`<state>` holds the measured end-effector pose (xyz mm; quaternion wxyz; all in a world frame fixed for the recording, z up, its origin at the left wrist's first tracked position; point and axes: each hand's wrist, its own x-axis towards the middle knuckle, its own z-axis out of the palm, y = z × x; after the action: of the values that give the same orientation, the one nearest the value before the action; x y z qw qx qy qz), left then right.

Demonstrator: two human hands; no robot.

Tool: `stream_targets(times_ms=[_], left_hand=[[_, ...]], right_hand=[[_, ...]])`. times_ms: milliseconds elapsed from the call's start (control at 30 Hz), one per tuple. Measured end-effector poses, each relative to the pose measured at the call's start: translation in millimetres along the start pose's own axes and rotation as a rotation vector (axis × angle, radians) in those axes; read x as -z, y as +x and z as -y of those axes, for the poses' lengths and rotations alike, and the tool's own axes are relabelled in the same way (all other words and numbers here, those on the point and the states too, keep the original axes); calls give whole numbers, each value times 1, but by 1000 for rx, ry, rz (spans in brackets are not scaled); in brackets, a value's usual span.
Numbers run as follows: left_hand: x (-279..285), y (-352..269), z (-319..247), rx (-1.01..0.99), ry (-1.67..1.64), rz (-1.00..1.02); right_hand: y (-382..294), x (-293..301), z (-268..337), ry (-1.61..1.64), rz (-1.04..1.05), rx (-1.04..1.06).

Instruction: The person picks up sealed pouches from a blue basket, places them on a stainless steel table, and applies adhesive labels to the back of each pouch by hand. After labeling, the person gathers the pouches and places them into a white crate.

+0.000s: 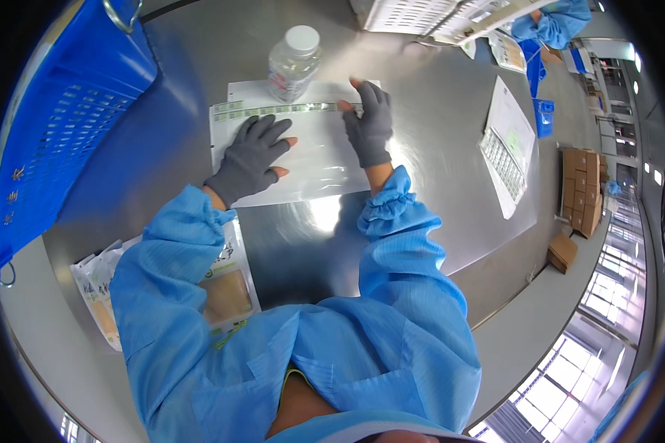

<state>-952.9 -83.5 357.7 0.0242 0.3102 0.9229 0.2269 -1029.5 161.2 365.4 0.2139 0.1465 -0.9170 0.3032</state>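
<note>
Glossy white label backing sheets (pixel 305 166) lie on the metal table, with a row of small printed stickers (pixel 288 109) along the far edge. My left hand (pixel 255 158), in a grey glove with bare fingertips, rests spread on the sheet's left side. At the right end of the sticker row is my right hand (pixel 368 122), gloved alike, thumb and forefinger a little apart; whether a sticker is between them I cannot tell. A clear plastic jar (pixel 295 63) with a white lid stands upright on the far part of the sheets.
At the left stands a blue plastic crate (pixel 61 127). Printed pouches (pixel 230 293) lie by my left sleeve. Another sticker sheet (pixel 507 149) is on the right of the table. A white basket (pixel 410 19) stands at the far side; beyond it shows another person's blue sleeve (pixel 565 25).
</note>
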Motion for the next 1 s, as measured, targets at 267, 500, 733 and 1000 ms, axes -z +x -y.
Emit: stream_targets(times_ms=[267,500,733,1000], left_hand=[[0,4,1,-17,-7,13],[0,2,1,9,5,37],[-6,0,3,-8,31,-15],[-9,3,1,46,61,49]], right_hand=[[-31,21,-43,-287,7,-9],[-32,24,-39,-398,58,117],[-27,25,-39,-436,129,138],[-31,28,-32,-423,132,132]])
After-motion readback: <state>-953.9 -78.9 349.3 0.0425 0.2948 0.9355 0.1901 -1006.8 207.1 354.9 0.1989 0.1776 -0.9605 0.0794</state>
